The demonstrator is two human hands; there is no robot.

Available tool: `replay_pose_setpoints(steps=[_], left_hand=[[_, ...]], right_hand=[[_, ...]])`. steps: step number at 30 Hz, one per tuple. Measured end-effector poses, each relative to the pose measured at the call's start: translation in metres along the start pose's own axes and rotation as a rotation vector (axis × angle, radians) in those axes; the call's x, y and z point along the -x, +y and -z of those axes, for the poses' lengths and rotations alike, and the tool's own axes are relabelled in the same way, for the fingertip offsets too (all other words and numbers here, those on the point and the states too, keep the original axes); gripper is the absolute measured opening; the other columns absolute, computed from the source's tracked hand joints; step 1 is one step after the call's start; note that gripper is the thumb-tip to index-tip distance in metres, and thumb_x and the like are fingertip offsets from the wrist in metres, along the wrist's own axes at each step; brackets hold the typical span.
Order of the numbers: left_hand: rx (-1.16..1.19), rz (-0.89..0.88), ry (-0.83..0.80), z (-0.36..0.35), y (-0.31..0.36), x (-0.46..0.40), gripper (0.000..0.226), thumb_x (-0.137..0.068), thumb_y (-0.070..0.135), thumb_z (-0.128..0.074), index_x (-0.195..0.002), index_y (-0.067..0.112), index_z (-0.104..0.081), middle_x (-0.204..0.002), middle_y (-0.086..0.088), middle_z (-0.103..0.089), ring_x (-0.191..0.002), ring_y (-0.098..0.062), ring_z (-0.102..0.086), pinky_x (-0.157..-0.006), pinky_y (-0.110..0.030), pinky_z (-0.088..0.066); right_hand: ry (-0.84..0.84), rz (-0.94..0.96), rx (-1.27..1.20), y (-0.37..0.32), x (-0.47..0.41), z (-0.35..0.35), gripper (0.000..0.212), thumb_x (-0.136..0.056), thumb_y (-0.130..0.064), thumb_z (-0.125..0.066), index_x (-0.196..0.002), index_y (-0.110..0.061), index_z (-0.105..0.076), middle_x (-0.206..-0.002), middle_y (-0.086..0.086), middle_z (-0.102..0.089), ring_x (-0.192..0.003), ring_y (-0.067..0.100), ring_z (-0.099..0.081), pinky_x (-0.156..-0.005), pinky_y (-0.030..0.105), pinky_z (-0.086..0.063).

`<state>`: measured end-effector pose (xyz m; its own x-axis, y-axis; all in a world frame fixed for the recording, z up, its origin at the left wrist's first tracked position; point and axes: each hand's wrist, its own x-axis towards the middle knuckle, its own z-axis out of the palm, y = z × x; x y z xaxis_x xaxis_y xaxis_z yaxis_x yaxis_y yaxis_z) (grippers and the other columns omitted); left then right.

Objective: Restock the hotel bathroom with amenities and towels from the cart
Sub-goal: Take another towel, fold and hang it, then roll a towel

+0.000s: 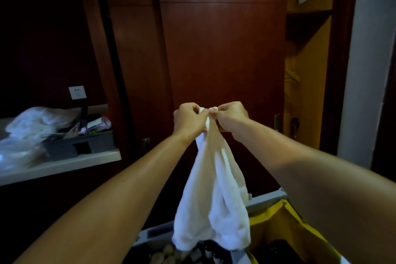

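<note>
My left hand [188,119] and right hand [230,114] pinch the towel [211,210] at 12 o'clock above the cart [267,196]; bathroom restocking remains.

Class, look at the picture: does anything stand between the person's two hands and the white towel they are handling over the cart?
Nothing visible does. The left hand and right hand both already pinch the top edge of the white towel, which hangs freely above the cart.

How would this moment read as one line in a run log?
left hand grips towel top | right hand pinches same edge | white terry towel hangs over grey housekeeping cart
</note>
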<state>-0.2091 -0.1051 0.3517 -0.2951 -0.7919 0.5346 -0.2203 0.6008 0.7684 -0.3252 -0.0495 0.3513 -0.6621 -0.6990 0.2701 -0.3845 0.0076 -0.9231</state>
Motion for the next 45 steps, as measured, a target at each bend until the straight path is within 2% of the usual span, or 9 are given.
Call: replay_pose_setpoints(steps=[4,9,14,19,21,24,27,37,45], left_hand=[[0.043,-0.08,-0.085,0.002,0.001,0.009,0.031,-0.088,0.04,-0.059,-0.073,0.018,-0.073,-0.069,0.005,-0.074,-0.07,-0.009,-0.073,-0.078,-0.037,-0.061],[0.026,-0.142,-0.243,0.008,-0.006,0.005,0.041,-0.091,0.007,-0.043,-0.112,0.021,-0.074,-0.102,0.011,-0.063,-0.104,-0.014,-0.062,-0.093,-0.031,-0.051],[0.015,-0.157,-0.142,0.029,-0.016,-0.008,0.048,-0.073,0.012,-0.062,-0.12,0.02,-0.068,-0.114,-0.002,-0.059,-0.098,-0.01,-0.056,-0.085,-0.018,-0.046],[-0.383,-0.079,-0.366,0.061,-0.04,-0.027,0.103,-0.06,0.031,-0.085,-0.15,0.032,-0.034,-0.153,0.0,-0.032,-0.141,-0.022,-0.032,-0.115,-0.038,-0.032],[-0.292,0.002,-0.462,0.062,-0.044,-0.026,0.1,-0.062,0.03,-0.092,-0.147,0.03,-0.039,-0.149,0.007,-0.038,-0.137,-0.014,-0.036,-0.111,-0.031,-0.034],[-0.167,0.095,-0.575,0.062,-0.055,-0.025,0.052,-0.065,0.025,-0.092,-0.11,0.018,-0.067,-0.116,0.002,-0.069,-0.116,-0.019,-0.062,-0.102,-0.036,-0.049],[0.0,0.188,-0.672,0.063,-0.057,-0.02,0.023,-0.08,0.008,-0.08,-0.093,0.009,-0.062,-0.099,-0.009,-0.071,-0.1,-0.023,-0.07,-0.084,-0.038,-0.06],[-0.334,-0.383,-0.366,0.06,-0.032,-0.015,0.039,-0.08,0.018,-0.078,-0.1,0.025,-0.044,-0.095,0.007,-0.06,-0.086,-0.013,-0.06,-0.071,-0.03,-0.05],[-0.385,-0.415,-0.447,0.056,-0.029,-0.013,0.037,-0.077,0.019,-0.082,-0.093,0.03,-0.05,-0.1,0.006,-0.058,-0.094,-0.013,-0.058,-0.076,-0.033,-0.053]], right_hand=[[-0.036,0.035,-0.065,0.003,0.002,0.005,0.027,-0.085,-0.047,-0.067,-0.079,-0.023,-0.078,-0.078,-0.001,-0.077,-0.081,0.019,-0.075,-0.081,0.045,-0.062],[-0.083,0.051,-0.224,0.004,0.008,0.008,0.056,-0.064,-0.06,-0.082,-0.087,-0.01,-0.075,-0.087,0.009,-0.077,-0.087,0.025,-0.075,-0.085,0.046,-0.061],[-0.076,0.176,-0.163,0.002,0.001,0.022,0.008,-0.091,-0.021,-0.071,-0.085,-0.016,-0.07,-0.083,0.001,-0.072,-0.079,0.012,-0.069,-0.067,0.023,-0.054],[-0.277,0.255,-0.145,-0.001,-0.002,0.037,0.008,-0.095,-0.017,-0.067,-0.088,-0.019,-0.068,-0.084,0.002,-0.068,-0.078,0.013,-0.064,-0.073,0.026,-0.048],[-0.319,0.253,-0.158,-0.001,-0.001,0.039,0.008,-0.096,-0.017,-0.066,-0.089,-0.019,-0.068,-0.082,0.0,-0.069,-0.076,0.013,-0.065,-0.072,0.026,-0.048],[-0.334,0.229,-0.184,0.004,0.001,0.04,0.007,-0.098,-0.017,-0.064,-0.093,-0.018,-0.069,-0.08,-0.001,-0.072,-0.074,0.013,-0.067,-0.07,0.025,-0.05],[-0.307,0.185,-0.197,0.015,-0.001,0.042,0.007,-0.099,-0.018,-0.062,-0.096,-0.015,-0.067,-0.084,0.002,-0.07,-0.077,0.015,-0.067,-0.072,0.028,-0.051],[-0.103,0.203,0.023,0.037,-0.004,0.046,0.014,-0.1,-0.021,-0.059,-0.106,-0.008,-0.063,-0.095,0.009,-0.066,-0.084,0.017,-0.06,-0.068,0.029,-0.048],[-0.03,0.239,-0.138,0.033,-0.006,0.043,0.009,-0.099,-0.021,-0.059,-0.1,-0.015,-0.066,-0.088,0.0,-0.065,-0.077,0.011,-0.06,-0.063,0.026,-0.049]])
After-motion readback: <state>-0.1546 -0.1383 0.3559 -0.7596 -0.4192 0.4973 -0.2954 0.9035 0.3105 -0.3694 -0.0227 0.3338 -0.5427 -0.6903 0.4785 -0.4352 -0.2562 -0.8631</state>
